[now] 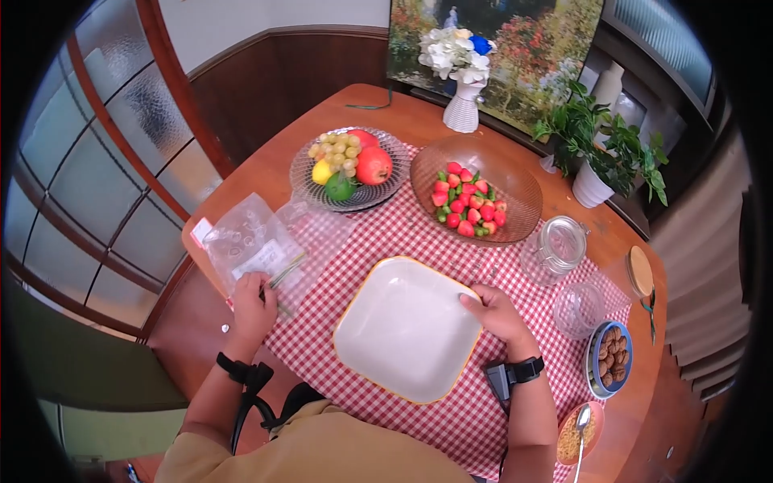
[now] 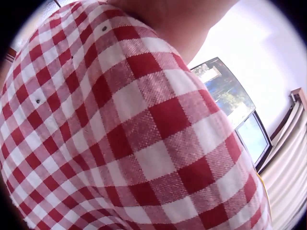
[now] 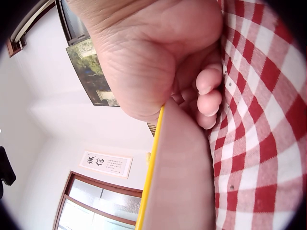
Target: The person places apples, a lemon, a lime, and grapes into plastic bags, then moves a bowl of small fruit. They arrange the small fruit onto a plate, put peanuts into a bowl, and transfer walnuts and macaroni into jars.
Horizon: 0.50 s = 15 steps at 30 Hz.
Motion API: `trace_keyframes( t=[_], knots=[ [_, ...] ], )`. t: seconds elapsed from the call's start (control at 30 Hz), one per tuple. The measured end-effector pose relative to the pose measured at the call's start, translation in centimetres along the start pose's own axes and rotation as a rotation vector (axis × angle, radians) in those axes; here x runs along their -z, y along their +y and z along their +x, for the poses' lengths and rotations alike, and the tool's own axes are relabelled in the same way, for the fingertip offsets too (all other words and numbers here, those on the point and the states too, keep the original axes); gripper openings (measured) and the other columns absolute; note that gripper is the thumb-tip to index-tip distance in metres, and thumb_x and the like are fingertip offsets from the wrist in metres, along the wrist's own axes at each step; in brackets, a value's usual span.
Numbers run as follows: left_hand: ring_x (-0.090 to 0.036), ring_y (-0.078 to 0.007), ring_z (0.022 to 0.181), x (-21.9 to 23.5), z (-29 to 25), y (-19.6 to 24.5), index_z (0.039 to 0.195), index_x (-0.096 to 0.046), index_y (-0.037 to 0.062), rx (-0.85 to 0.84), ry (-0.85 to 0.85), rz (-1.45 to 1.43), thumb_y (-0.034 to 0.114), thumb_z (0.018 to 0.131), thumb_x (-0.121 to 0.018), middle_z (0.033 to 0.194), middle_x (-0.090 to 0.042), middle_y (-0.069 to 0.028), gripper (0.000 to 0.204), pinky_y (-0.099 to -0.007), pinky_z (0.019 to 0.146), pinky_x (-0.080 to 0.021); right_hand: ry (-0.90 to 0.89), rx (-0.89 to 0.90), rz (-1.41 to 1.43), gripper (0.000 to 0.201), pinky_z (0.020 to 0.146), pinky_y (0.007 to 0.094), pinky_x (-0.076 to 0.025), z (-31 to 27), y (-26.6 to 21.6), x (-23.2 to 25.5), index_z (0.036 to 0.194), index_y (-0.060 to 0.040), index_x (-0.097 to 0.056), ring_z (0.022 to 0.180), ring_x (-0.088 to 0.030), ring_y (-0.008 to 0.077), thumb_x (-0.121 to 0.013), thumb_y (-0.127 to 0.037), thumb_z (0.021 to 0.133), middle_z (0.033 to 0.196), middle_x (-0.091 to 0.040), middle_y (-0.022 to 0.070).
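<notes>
I can see the dish [image 1: 407, 330] on the checked cloth [image 1: 298, 354], the person's right hand [image 1: 499, 312] gripping its right rim, thumb over the edge, fingers curled below. To the left of the dish, the left hand [image 1: 255, 307] is at a clear bag [image 1: 241, 233], beside green stems [image 1: 288, 270]; I cannot tell whether its fingers pinch anything. Past the dish stand a fruit plate [image 1: 382, 193] and a bowl [image 1: 511, 177]; to the dish's right, a jar [image 1: 561, 244] and walnuts [image 1: 613, 354].
</notes>
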<state>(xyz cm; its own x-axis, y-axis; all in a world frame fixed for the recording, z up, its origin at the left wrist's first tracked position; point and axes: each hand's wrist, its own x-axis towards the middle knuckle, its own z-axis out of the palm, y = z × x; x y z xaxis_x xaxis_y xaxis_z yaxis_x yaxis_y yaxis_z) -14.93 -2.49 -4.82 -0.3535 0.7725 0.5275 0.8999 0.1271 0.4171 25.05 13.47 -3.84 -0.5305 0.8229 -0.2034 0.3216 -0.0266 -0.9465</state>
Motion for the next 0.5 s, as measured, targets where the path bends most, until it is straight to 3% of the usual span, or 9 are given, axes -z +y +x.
trace_keyframes(
  t=[0.2, 0.27, 0.33, 0.4, 0.43, 0.5],
  knots=[
    [-0.056, -0.0355, 0.075, 0.1, 0.1, -1.5, 0.087, -0.058, 0.0009, 0.087, -0.011, -0.105, 0.002, 0.080, -0.058, 0.082, -0.057, -0.0176, 0.008, -0.0413, 0.066, -0.045, -0.008, -0.005, 0.059, 0.027, 0.057, 0.0228, -0.043, 0.0, 0.3, 0.1, 0.081, -0.0039, -0.063, 0.063, -0.051, 0.0043, -0.061, -0.027, 0.094, 0.071, -0.059, -0.0037],
    [-0.057, -0.0357, 0.072, 0.8, 1.4, -2.7, 0.088, -0.059, 0.0003, 0.095, -0.172, -0.216, 0.003, 0.081, -0.060, 0.084, -0.059, -0.0173, 0.007, -0.0411, 0.064, -0.046, 0.007, -0.027, 0.046, 0.026, 0.057, 0.0224, -0.043, -0.1, 0.1, 0.2, 0.080, -0.0043, -0.063, 0.064, -0.051, 0.0038, -0.061, -0.027, 0.094, 0.071, -0.059, -0.0040],
    [-0.057, -0.0358, 0.071, 2.7, 3.4, -2.9, 0.088, -0.060, 0.0001, 0.038, -0.108, -0.159, 0.003, 0.081, -0.060, 0.085, -0.060, -0.0173, 0.007, -0.0412, 0.064, -0.047, 0.002, -0.024, 0.025, 0.026, 0.056, 0.0220, -0.042, -0.3, 0.0, 0.1, 0.084, -0.0040, -0.062, 0.064, -0.051, 0.0038, -0.062, -0.028, 0.093, 0.070, -0.059, -0.0042],
    [-0.058, -0.0361, 0.072, 5.4, 6.3, -2.0, 0.089, -0.060, 0.0002, -0.051, 0.027, -0.026, 0.003, 0.081, -0.061, 0.086, -0.060, -0.0173, 0.008, -0.0414, 0.065, -0.048, 0.100, -0.009, -0.196, 0.029, 0.056, 0.0251, -0.044, -0.9, -1.6, 0.1, 0.089, -0.0029, -0.061, 0.061, -0.054, 0.0085, -0.065, -0.032, 0.090, 0.068, -0.059, -0.0001],
    [-0.058, -0.0362, 0.075, 6.9, 7.7, -1.4, 0.090, -0.061, 0.0007, -0.071, 0.086, 0.046, 0.002, 0.081, -0.061, 0.086, -0.059, -0.0172, 0.010, -0.0416, 0.067, -0.048, 0.142, 0.004, -0.568, 0.033, 0.056, 0.0300, -0.046, -1.5, -4.4, -0.1, 0.093, -0.0021, -0.059, 0.060, -0.058, 0.0166, -0.069, -0.033, 0.085, 0.067, -0.060, 0.0071],
    [-0.059, -0.0361, 0.078, 9.4, 10.2, -0.6, 0.092, -0.061, 0.0011, -0.069, 0.137, 0.137, 0.001, 0.080, -0.062, 0.086, -0.058, -0.0168, 0.012, -0.0417, 0.067, -0.048, 0.185, 0.082, -0.717, 0.033, 0.057, 0.0322, -0.047, -1.7, -7.9, -0.8, 0.093, -0.0022, -0.059, 0.060, -0.060, 0.0201, -0.070, -0.032, 0.083, 0.068, -0.061, 0.0096]
  ],
)
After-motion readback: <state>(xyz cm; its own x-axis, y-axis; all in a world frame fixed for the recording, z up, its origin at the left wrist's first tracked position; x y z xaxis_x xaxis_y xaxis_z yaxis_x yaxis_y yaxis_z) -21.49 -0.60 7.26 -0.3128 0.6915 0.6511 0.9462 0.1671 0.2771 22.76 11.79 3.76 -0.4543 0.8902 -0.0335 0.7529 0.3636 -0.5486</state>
